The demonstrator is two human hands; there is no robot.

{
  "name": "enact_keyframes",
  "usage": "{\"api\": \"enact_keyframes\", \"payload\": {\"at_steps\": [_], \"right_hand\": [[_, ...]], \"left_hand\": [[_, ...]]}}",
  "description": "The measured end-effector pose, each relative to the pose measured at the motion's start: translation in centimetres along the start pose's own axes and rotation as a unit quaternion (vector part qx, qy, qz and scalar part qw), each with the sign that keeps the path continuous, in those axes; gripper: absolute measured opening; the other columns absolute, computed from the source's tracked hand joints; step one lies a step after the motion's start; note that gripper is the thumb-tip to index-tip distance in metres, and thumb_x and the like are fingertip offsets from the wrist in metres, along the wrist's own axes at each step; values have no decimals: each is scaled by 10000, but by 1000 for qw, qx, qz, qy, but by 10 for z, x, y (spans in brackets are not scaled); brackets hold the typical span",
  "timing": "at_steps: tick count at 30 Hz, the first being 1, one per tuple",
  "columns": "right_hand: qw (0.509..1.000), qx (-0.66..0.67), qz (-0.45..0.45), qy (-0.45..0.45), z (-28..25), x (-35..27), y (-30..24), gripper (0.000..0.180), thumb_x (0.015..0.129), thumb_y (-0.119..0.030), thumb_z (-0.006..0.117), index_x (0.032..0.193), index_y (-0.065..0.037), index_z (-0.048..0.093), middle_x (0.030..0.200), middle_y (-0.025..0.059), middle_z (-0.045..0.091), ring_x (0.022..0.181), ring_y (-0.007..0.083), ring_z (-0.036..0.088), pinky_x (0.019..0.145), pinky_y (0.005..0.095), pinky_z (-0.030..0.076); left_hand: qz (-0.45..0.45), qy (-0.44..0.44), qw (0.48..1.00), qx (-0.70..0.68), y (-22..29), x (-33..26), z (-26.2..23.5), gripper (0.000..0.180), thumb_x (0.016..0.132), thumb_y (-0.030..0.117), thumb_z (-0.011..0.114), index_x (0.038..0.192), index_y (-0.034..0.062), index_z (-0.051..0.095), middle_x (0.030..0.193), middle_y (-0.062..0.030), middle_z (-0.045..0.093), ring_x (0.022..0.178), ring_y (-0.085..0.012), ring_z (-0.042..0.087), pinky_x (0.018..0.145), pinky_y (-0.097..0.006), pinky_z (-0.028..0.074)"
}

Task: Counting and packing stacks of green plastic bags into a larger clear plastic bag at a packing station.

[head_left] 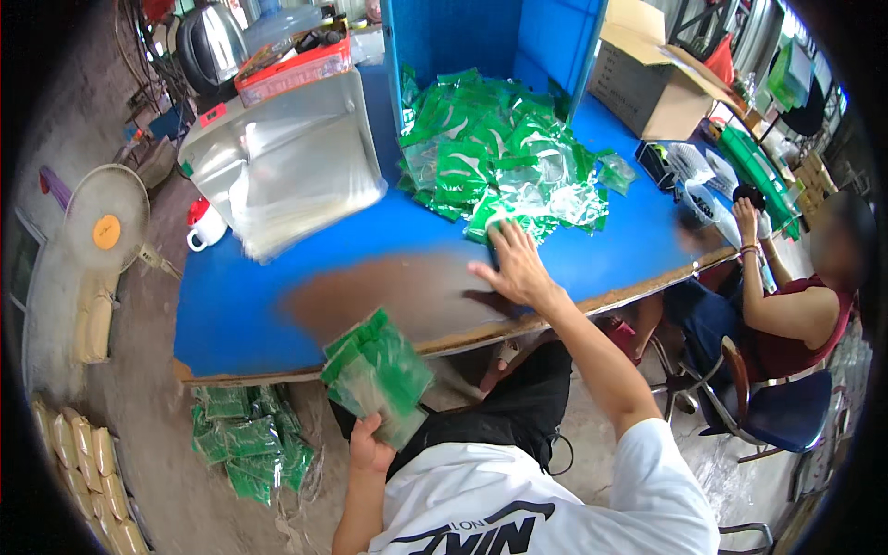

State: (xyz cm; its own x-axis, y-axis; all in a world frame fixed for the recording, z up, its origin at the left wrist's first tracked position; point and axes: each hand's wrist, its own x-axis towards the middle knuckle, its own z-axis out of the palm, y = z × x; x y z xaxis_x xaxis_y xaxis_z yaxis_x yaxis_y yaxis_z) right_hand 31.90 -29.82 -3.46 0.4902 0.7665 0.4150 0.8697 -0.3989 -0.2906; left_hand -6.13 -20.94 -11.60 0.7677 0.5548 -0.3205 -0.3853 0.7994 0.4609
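Note:
A few flat green-and-clear plastic bags (381,356) are pinched by their lower end in my left hand (371,446), in front of the table's near edge. My right hand (520,266) reaches over the table, fingers stretched out onto a green bag at the near edge of a heap. That heap of green plastic bags (499,153) spills out of a blue box (462,37) lying open toward me. Whether the right fingers grip a bag or only press on it is hard to see; they look spread, with the thumb apart.
On the blue table (231,319) a metal tray (370,129) holds clear plastic sheets, beside a red-and-white mug (205,225). A cardboard box (647,88) stands at the back right. More green bundles (250,439) lie on the floor. A co-worker (786,305) sits at the right; a fan (106,220) stands left.

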Motion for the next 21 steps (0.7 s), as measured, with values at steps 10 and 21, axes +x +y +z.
{"api": "enact_keyframes", "payload": {"at_steps": [10, 21], "right_hand": [[960, 215, -147, -103, -24, -58, -63, 284, 884, -157, 679, 1140, -33, 666, 1065, 163, 702, 942, 358, 666, 797, 452, 525], [736, 448, -21, -507, -34, 78, -88, 330, 940, -290, 639, 1041, 18, 702, 899, 166, 717, 720, 244, 652, 686, 382, 528]], "left_hand": [[49, -135, 948, 285, 49, 2, 9, 802, 671, -155, 755, 1402, 65, 510, 1405, -130, 546, 1280, -287, 545, 1052, -422, 460], [77, -198, 746, 631, 65, 24, 85, 585, 779, -4, 818, 1314, -21, 582, 1290, -111, 638, 1182, -250, 609, 1026, -360, 459]]}}
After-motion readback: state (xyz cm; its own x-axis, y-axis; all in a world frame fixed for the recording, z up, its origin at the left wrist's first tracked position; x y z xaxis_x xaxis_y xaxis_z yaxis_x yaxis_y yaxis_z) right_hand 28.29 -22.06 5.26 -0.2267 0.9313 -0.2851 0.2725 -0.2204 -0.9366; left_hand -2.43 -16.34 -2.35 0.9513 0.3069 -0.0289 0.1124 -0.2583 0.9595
